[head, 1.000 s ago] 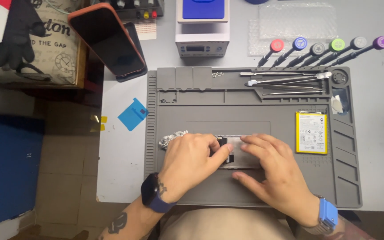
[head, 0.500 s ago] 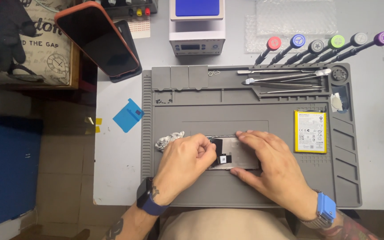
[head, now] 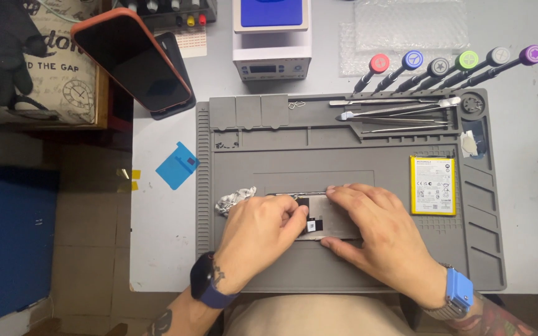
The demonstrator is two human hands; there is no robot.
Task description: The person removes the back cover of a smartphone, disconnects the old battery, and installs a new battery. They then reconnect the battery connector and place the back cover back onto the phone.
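— So where's the opened phone (head: pixel 322 219)?
— Lower centre, on the grey mat (head: pixel 269 155). Left hand (head: pixel 259 239) pinches its left end; right hand (head: pixel 384 233) lies flat, fingers spread, pressing it down.

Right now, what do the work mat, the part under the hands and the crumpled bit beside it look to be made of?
The grey work mat looks like matte silicone or rubber: moulded ribs and compartments, no shine. The flat part under both hands seems to be pale metal or plastic with a dull sheen; mostly covered, so uncertain. The crumpled scrap looks like foil or silvery film: wrinkled and glinting.
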